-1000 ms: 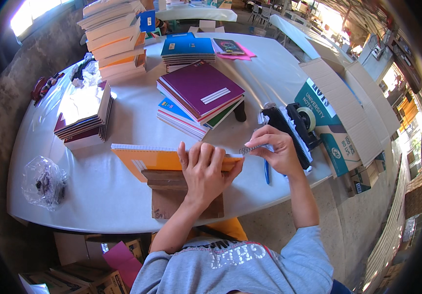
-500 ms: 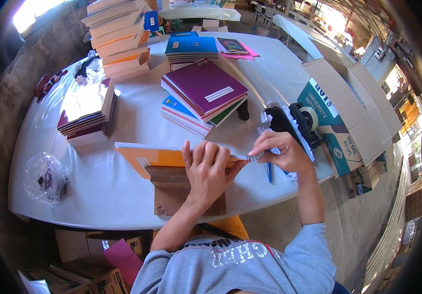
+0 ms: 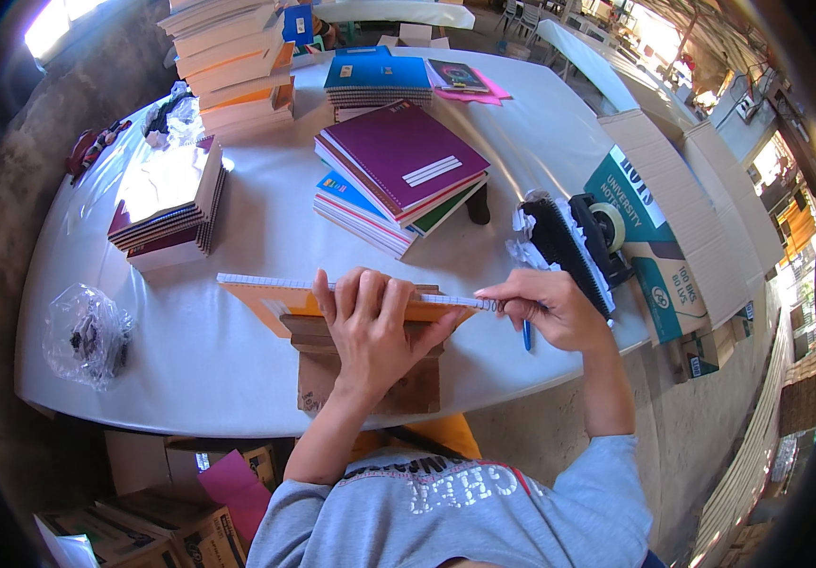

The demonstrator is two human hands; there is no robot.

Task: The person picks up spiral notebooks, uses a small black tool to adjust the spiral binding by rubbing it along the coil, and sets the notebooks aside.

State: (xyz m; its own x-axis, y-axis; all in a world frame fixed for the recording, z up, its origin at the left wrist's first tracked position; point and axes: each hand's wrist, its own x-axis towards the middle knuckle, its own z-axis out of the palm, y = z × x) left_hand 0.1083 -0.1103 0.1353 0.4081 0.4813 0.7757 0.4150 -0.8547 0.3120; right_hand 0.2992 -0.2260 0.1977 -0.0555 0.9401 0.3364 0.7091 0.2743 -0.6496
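Left hand (image 3: pixel 370 327) clamps the orange spiral-bound notebook (image 3: pixel 280 298); right hand (image 3: pixel 545 308) pinches its wire coil end (image 3: pixel 484 303), probably finishing the binding; steady twisting comes next.

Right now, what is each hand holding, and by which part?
Left hand presses the orange notebook on its cover; right hand pinches its spiral binding's right end.
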